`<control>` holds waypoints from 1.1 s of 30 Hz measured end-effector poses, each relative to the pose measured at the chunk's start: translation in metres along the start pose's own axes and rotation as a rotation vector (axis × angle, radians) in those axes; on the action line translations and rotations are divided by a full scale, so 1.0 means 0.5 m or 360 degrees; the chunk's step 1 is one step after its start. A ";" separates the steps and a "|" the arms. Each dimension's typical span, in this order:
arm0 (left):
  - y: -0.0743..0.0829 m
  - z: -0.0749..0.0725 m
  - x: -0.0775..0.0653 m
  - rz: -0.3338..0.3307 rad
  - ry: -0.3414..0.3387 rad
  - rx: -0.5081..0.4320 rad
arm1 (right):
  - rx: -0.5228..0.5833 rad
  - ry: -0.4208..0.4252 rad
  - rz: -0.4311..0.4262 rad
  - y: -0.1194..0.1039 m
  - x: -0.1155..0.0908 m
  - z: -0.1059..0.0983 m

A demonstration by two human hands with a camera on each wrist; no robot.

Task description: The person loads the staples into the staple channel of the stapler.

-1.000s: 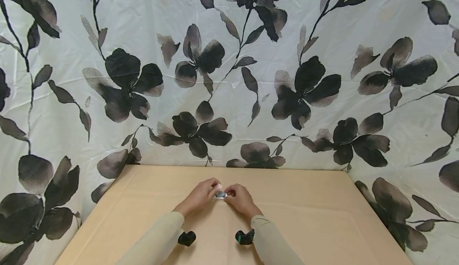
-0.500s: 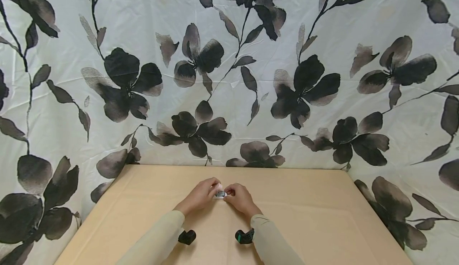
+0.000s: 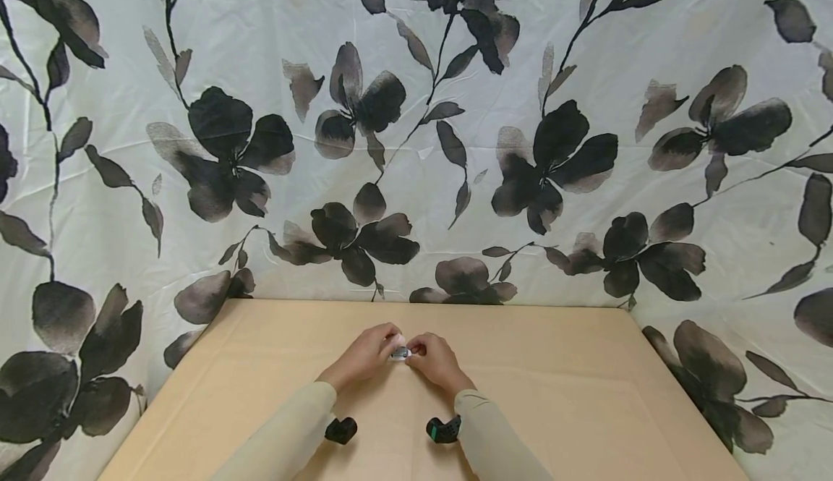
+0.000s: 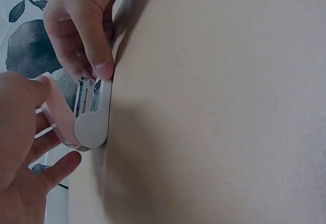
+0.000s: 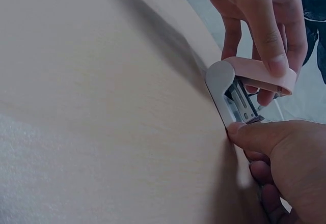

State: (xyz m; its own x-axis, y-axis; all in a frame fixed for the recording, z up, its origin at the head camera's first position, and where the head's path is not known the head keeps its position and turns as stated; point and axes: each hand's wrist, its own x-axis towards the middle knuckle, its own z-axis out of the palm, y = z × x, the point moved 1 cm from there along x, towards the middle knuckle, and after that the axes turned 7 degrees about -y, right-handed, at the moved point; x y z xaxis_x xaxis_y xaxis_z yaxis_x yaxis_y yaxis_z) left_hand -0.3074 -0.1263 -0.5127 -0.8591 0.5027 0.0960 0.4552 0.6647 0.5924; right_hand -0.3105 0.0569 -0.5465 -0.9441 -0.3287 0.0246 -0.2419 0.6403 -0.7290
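Observation:
A small stapler with a pink top and a white base stands on the table between the two hands. Its pink top arm is swung up from the white base, baring the metal staple channel. My left hand holds the raised pink arm between thumb and fingers. At the other end, my right hand pinches the tip of the white base, its thumb on top. Whether staples lie in the channel is too small to tell.
The light wood-coloured table reaches back to a white cloth printed with dark flowers. A black wrist device sits at the left wrist, and another black device at the right.

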 end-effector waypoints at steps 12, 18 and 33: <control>0.000 0.009 0.002 0.0059 -0.0011 0.0090 | -0.0006 0.0021 -0.0025 0.001 -0.002 0.001; 0.000 0.013 0.004 0.0046 -0.0018 0.0115 | -0.0007 0.0027 -0.0032 0.002 -0.003 0.000; 0.007 0.019 0.009 -0.0027 -0.0072 0.0071 | 0.0051 0.0016 -0.0109 0.003 0.000 -0.002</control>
State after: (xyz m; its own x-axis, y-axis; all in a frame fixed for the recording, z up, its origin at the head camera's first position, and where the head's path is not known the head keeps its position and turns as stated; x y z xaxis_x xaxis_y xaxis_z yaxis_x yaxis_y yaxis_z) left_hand -0.3071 -0.1164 -0.5177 -0.8558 0.5150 0.0493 0.4515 0.6970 0.5571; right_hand -0.3112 0.0585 -0.5471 -0.9278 -0.3640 0.0819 -0.2989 0.5939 -0.7470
